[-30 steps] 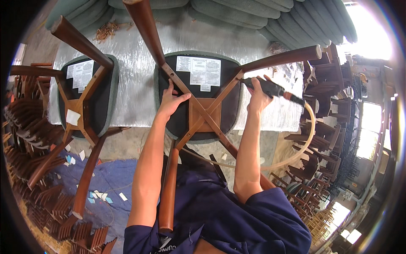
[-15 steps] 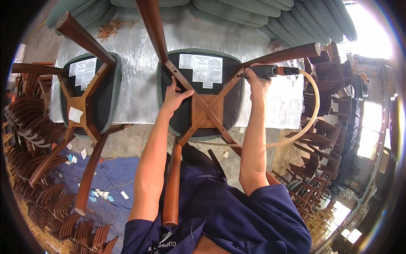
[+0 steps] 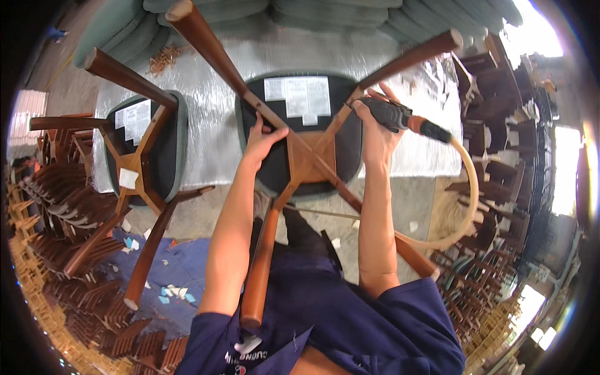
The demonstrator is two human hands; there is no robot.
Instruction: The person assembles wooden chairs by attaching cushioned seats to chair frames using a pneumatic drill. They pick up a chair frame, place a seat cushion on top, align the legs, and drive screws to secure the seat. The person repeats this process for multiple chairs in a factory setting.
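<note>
An upturned chair with a dark seat underside [image 3: 347, 140] lies in front of me, its brown wooden leg frame [image 3: 322, 165] crossing over a square wooden plate. My left hand [image 3: 262, 144] grips the far-left arm of that frame, thumb on one side and fingers on the other. In my right hand [image 3: 380, 137] is a black air tool [image 3: 389, 114], its head at the far-right frame arm close to the leg. Its tip is hidden by my fingers and the tool body. A pale yellow hose [image 3: 472, 187] curves from the tool back toward me.
Another upturned chair [image 3: 172, 137] stands at left, a white slip on its frame. Both rest on a plastic-wrapped surface [image 3: 209, 112] with a small heap of screws [image 3: 164, 59]. Green seats [image 3: 331, 15] line the back. Stacked wooden parts [image 3: 69, 194] fill both sides; a blue sheet [image 3: 156, 269] covers floor.
The view has shifted slightly. My right hand has turned the air tool so its hose end points lower and more to the right. My left hand keeps its hold on the frame.
</note>
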